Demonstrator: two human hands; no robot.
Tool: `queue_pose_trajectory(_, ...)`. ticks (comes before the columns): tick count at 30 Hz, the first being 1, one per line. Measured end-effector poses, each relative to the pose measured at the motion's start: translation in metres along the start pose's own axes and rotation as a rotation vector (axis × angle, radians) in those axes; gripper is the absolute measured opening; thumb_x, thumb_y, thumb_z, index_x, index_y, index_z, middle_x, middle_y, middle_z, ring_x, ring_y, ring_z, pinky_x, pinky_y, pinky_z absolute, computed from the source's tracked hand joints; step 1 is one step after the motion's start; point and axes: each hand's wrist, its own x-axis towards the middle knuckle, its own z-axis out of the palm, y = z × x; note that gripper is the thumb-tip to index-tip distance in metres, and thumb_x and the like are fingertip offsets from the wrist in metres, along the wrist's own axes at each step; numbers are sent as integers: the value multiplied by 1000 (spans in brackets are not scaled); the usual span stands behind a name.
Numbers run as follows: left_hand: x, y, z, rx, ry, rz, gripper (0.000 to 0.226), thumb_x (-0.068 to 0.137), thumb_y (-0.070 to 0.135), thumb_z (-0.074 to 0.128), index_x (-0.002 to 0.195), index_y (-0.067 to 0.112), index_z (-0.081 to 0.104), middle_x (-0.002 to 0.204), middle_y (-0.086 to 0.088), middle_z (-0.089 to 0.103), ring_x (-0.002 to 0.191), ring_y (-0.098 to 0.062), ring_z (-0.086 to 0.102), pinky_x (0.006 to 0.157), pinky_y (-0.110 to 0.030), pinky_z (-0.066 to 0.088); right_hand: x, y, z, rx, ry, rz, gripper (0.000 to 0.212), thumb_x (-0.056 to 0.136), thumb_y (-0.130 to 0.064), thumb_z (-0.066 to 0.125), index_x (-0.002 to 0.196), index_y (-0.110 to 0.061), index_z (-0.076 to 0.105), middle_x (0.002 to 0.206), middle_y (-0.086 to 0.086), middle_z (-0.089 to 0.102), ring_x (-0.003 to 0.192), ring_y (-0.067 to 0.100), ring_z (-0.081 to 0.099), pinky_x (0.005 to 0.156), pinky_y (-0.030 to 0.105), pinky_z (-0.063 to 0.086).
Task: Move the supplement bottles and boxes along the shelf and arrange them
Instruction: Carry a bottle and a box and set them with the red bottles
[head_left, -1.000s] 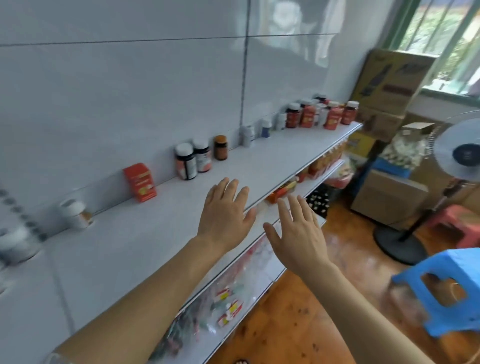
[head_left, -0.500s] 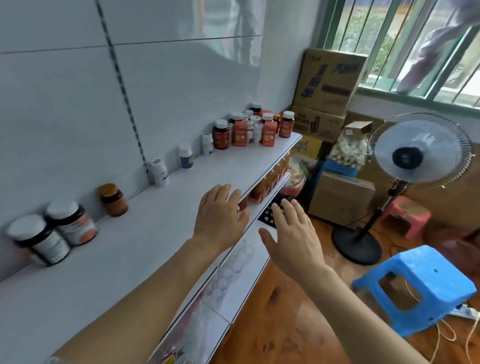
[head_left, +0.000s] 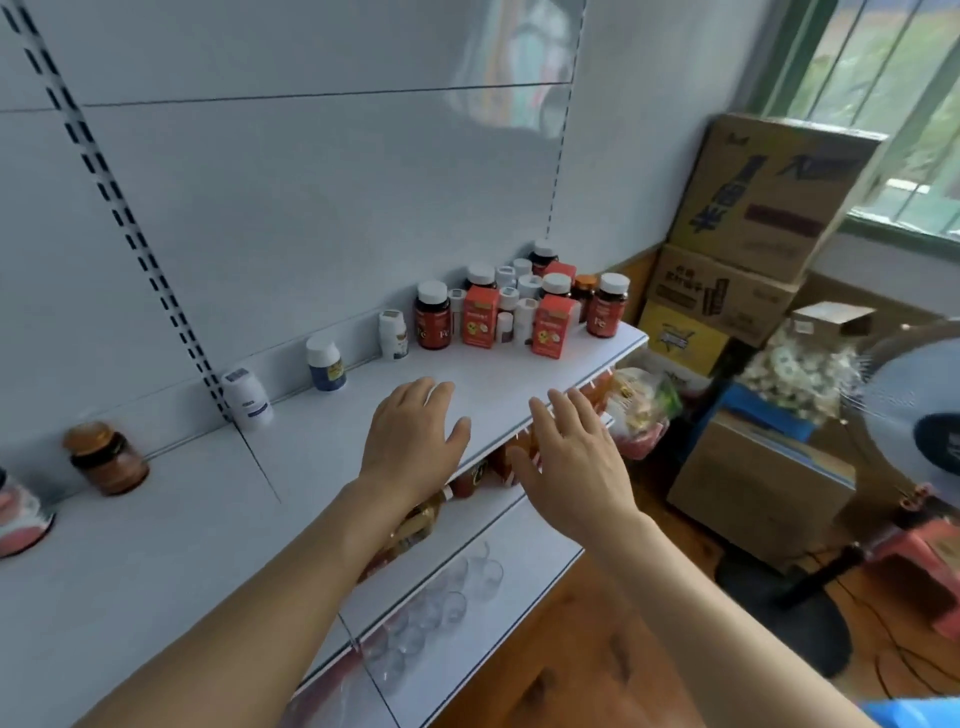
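Two hands are held out flat over the white shelf (head_left: 322, 447), fingers straight, nothing gripped. The left hand (head_left: 413, 441) is seen above the shelf's front part; the right hand (head_left: 569, 457) hangs past its front edge, over the lower shelves. Three orange boxes (head_left: 480, 322) are counted in the cluster at the shelf's far end, among white-capped dark bottles (head_left: 432, 322) and small white bottles, too crowded for a sure count. Three lone white bottles (head_left: 326, 362) are spaced along the back wall, well apart. One amber jar (head_left: 106, 458) stands further left, near the wall. Three stacked cartons (head_left: 769, 197) are seen beyond the shelf end.
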Motion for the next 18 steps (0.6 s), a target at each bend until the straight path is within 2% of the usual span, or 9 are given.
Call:
queue_pose_trajectory(9,111,-20,35,-2,73,-118,54,98,42,47,143,12,44,146,-7,46,136,-26,39,111,-39,33,126,34,32,11,-58,-152,69,100,-53,36,155,-14,21,161,11,21,151,31,5,121,42,11)
queue_pose_trajectory(16,192,-40,49,14,153,-148,50,92,35,58,134,11,50,127,-11,57,117,-33,51,98,-46,44,222,51,46,4,-3,-221,67,97,-49,45,149,-11,30,155,11,31,148,34,14,122,46,18)
queue_pose_trajectory(18,208,-47,55,52,136,-173,48,89,35,59,131,12,51,125,-11,57,113,-35,51,97,-47,44,247,52,52,-2,-23,-240,67,97,-48,45,151,-12,27,157,13,27,149,33,10,122,46,16)
